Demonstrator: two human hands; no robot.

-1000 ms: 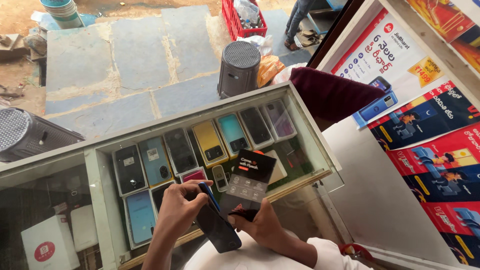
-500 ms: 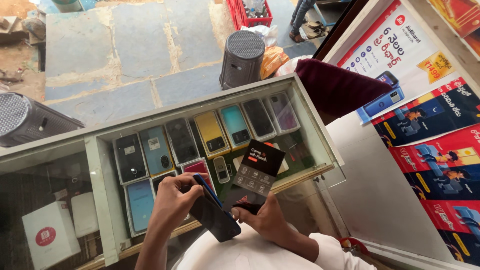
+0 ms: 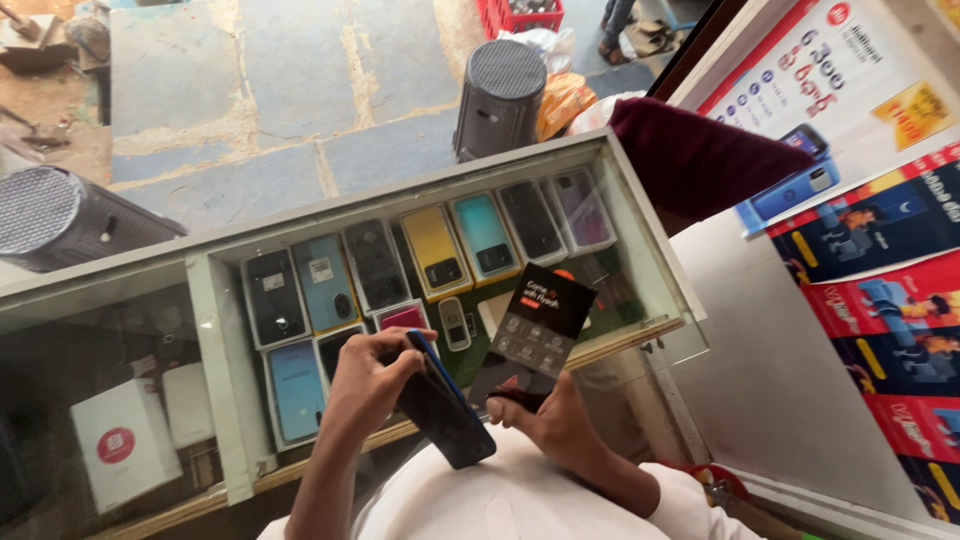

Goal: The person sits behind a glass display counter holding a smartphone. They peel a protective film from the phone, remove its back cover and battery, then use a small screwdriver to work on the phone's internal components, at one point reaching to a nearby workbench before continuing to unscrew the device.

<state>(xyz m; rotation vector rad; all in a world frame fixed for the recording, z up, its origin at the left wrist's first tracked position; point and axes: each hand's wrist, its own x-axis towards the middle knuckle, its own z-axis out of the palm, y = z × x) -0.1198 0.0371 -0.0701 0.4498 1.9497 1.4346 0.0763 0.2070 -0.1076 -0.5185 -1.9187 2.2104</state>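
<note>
My left hand [image 3: 368,378] grips a dark smartphone with a blue edge [image 3: 443,405] by its upper end, tilted down to the right. My right hand [image 3: 553,425] holds a black card-like sheet with white and red print [image 3: 535,330] by its bottom edge, upright beside the phone. Both hands hover over a glass display counter [image 3: 220,330] with several phones laid out inside in rows.
White boxes [image 3: 120,440] sit in the counter's left compartment. Two grey perforated stools [image 3: 500,95] [image 3: 60,215] stand on the stone floor beyond. A maroon cushion [image 3: 700,155] lies at the right, next to a wall of colourful posters [image 3: 890,240]. A red crate [image 3: 520,15] stands far back.
The view has shifted slightly down and left. The printed sheet has risen a little and tilted right, and the phone stays angled in my left hand.
</note>
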